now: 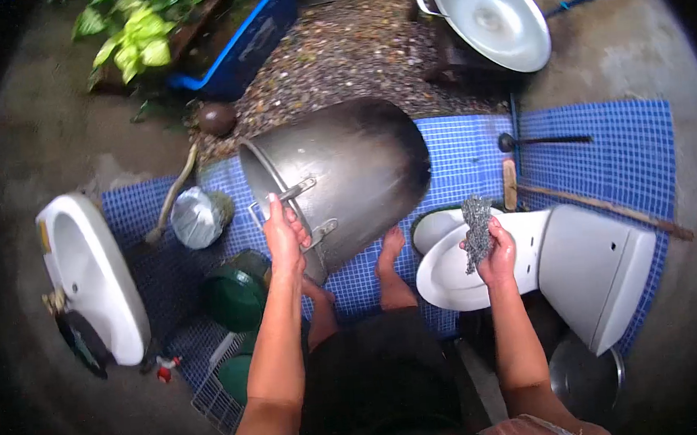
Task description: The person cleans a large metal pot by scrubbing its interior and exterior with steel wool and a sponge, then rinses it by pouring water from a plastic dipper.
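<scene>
A large metal stockpot (345, 169) lies tilted on its side, its mouth toward the left and its base blackened with soot. My left hand (283, 236) is closed around the pot's side handle (296, 190) near the rim. In my right hand (497, 256) is a grey steel wool scrubber (477, 229), held up over the white toilet (457, 270) and apart from the pot. The fingers of that hand are partly hidden behind the scrubber.
A white sink (94, 276) stands at left, near green buckets (233, 298) and a wire rack (215, 392). Blue tiles (465, 153) cover the floor. Beyond are gravel (329, 57), a blue crate (244, 51) and a wide metal basin (496, 17). A wooden stick (606, 207) lies right.
</scene>
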